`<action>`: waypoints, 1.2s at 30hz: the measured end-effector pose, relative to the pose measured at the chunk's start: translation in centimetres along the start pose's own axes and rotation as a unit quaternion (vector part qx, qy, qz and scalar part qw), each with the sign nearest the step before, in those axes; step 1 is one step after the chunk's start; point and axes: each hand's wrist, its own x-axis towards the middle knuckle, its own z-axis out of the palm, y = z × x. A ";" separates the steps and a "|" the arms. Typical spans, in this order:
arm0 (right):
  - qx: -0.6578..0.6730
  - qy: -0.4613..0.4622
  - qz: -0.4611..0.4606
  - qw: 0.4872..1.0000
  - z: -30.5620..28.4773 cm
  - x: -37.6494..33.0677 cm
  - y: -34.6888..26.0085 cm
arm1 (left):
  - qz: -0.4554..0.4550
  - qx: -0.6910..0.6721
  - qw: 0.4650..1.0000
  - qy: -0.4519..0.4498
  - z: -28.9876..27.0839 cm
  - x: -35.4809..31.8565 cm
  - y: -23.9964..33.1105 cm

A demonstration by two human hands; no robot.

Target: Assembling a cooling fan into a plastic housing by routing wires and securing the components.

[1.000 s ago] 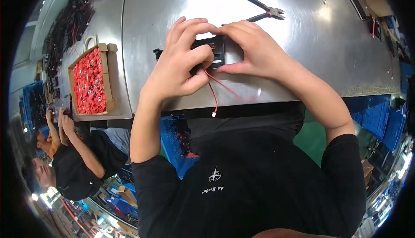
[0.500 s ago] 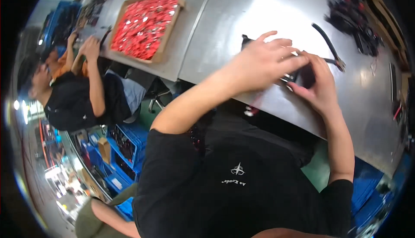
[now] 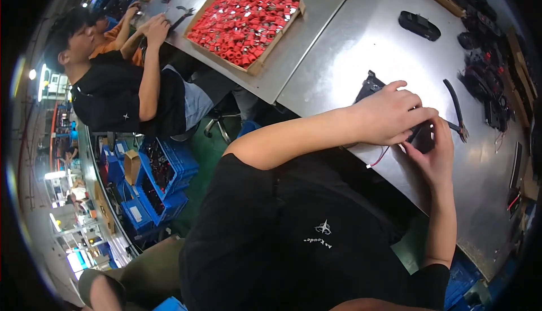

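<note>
Close together at the table's near edge, both hands work on a black plastic housing. Its far end sticks out beyond my left hand, whose fingers bend over it from the left. My right hand grips the right end, thumb and fingers closed around it. The two hands' fingertips meet there, and what they pinch is hidden. A thin dark red wire with a small white connector hangs below my left hand. Just right of my right hand lie cutting pliers with black handles, their jaws toward me.
A cardboard tray of red parts stands on the metal table to the left. Another black housing lies farther back. Black parts pile up at right. A co-worker sits at left near blue crates.
The whole view has swung, so the table and tray sit farther right. My hands stay together at the housing; my left fingers have drawn in closer. The wire's connector shows more plainly.
</note>
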 end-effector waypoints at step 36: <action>0.161 -0.133 -0.352 0.913 10.7 26.1 -10.9 | -0.007 0.024 0.999 0.043 2.8 -2.8 -2.1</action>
